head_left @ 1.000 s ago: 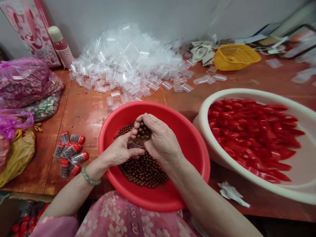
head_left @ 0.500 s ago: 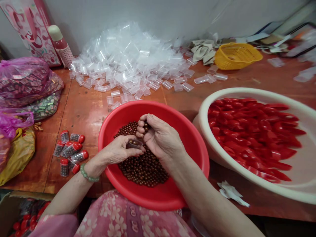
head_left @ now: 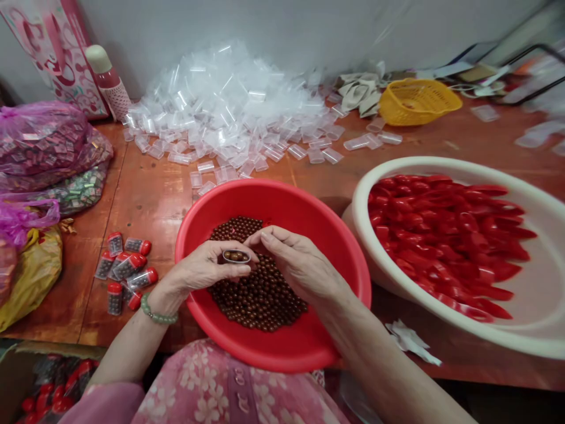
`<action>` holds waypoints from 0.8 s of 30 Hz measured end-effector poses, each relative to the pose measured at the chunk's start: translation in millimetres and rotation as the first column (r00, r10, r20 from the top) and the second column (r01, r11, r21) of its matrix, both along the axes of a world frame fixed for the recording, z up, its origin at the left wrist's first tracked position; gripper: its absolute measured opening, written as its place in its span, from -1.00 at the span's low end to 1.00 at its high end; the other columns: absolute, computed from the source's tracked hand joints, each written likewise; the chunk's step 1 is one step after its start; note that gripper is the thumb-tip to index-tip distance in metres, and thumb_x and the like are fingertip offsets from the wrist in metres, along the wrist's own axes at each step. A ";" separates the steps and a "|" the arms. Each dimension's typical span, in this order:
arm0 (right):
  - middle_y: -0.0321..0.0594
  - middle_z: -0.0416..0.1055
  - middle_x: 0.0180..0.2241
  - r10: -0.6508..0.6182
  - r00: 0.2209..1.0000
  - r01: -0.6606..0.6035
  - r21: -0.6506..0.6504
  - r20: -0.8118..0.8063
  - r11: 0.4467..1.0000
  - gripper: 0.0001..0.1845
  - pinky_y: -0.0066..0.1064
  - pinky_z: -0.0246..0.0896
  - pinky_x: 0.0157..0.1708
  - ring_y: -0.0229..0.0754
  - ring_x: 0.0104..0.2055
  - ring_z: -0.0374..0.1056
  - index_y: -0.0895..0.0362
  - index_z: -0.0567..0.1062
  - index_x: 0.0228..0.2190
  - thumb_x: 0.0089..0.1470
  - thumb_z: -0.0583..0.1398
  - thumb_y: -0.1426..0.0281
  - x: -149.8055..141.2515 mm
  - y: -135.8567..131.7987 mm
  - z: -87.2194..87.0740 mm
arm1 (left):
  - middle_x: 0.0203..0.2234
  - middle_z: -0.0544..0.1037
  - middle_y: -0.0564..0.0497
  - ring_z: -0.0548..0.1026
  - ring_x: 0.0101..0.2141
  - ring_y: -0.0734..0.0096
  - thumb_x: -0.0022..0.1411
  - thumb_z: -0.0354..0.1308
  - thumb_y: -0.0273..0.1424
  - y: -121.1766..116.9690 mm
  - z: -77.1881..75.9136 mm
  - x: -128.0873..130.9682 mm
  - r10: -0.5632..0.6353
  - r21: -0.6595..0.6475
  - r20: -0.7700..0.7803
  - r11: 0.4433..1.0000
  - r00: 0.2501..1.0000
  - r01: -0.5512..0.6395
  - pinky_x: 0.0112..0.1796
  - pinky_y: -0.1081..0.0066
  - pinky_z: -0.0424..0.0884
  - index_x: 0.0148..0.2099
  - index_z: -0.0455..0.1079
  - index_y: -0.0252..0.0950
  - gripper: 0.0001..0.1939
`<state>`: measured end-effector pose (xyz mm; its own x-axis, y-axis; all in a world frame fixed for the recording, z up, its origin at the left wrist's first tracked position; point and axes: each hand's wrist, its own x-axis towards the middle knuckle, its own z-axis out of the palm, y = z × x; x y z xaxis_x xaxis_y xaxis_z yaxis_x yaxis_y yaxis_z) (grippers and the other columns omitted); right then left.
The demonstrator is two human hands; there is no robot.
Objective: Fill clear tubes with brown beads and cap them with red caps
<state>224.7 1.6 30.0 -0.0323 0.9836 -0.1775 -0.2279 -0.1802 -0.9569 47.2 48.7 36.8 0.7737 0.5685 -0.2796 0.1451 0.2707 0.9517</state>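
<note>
A red basin (head_left: 309, 206) in front of me holds a heap of small brown beads (head_left: 260, 294). Over the beads my left hand (head_left: 207, 271) is closed round a small clear vial (head_left: 235, 256), upright with its mouth up and brown beads inside. My right hand (head_left: 295, 262) lies just right of the vial with its fingers stretched out flat, their tips touching the vial's rim. It holds nothing that I can see.
A white basin (head_left: 366, 188) full of red caps (head_left: 441, 229) stands to the right. A heap of empty clear vials (head_left: 225, 112) lies behind. Several filled red-capped vials (head_left: 128, 268) lie at the left, near plastic bags (head_left: 44, 141). A yellow basket (head_left: 417, 100) sits far back.
My right hand, which was cupped above the vial with beads in it, has come down and flattened out beside the vial. The left hand and vial stayed nearly in place.
</note>
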 end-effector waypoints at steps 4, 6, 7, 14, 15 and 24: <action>-0.30 0.45 -0.39 0.012 1.000 -0.012 0.014 0.029 1.000 -0.77 -0.41 0.17 -0.20 -0.25 -0.29 0.32 0.09 0.53 -0.42 0.10 0.23 0.19 3.6 -0.3 0.1 | -0.30 0.55 0.00 0.44 -0.25 0.44 0.11 0.24 -0.42 -0.6 -1.4 -0.4 -0.017 0.045 0.014 0.999 1.000 0.016 -0.14 0.42 0.30 -0.18 0.51 -0.33 -0.80; -0.31 0.42 -0.42 0.030 0.999 -0.031 0.017 0.038 0.999 -0.78 -0.42 0.17 -0.25 -0.26 -0.34 0.30 0.09 0.53 -0.41 0.11 0.23 0.20 3.3 -0.5 1.3 | -0.30 0.54 0.01 0.44 -0.27 0.45 0.10 0.24 -0.42 0.0 -2.3 -0.8 -0.015 0.028 0.023 1.000 1.000 0.014 -0.15 0.43 0.30 -0.18 0.51 -0.33 -0.80; -0.32 0.41 -0.43 0.039 0.998 -0.040 0.025 0.039 0.999 -0.78 -0.43 0.17 -0.27 -0.27 -0.36 0.28 0.09 0.53 -0.41 0.11 0.22 0.20 2.6 -0.5 1.9 | -0.32 0.54 0.01 0.43 -0.30 0.47 0.10 0.24 -0.42 0.5 -3.1 -0.9 -0.008 0.016 0.021 1.000 1.000 0.007 -0.17 0.44 0.30 -0.18 0.50 -0.33 -0.80; -0.32 0.39 -0.43 0.006 0.993 -0.015 0.079 0.114 0.997 -0.82 -0.43 0.20 -0.29 -0.27 -0.36 0.27 0.07 0.53 -0.39 0.08 0.25 0.22 -4.0 1.2 6.1 | -0.40 0.50 0.04 0.40 -0.35 0.48 0.12 0.22 -0.41 2.1 -9.5 2.2 0.051 0.100 -0.039 0.994 0.998 -0.047 -0.21 0.44 0.29 -0.26 0.46 -0.36 -0.87; -0.32 0.39 -0.43 0.005 0.992 -0.015 0.083 0.124 0.996 -0.82 -0.43 0.21 -0.30 -0.26 -0.37 0.27 0.07 0.53 -0.38 0.08 0.25 0.22 -4.6 1.3 6.9 | -0.41 0.50 0.05 0.40 -0.36 0.48 0.12 0.22 -0.40 2.1 -9.5 2.3 0.037 0.086 -0.019 0.996 0.999 -0.035 -0.21 0.44 0.30 -0.27 0.45 -0.36 -0.87; -0.31 0.41 -0.43 0.027 0.976 -0.056 0.128 0.217 0.990 -0.83 -0.42 0.22 -0.31 -0.26 -0.37 0.30 0.08 0.54 -0.38 0.08 0.25 0.24 -6.5 1.5 9.7 | -0.41 0.52 0.05 0.43 -0.35 0.47 0.07 0.26 -0.43 4.6 -9.6 2.1 0.108 0.018 0.031 0.994 0.994 -0.109 -0.22 0.44 0.32 -0.28 0.48 -0.36 -0.86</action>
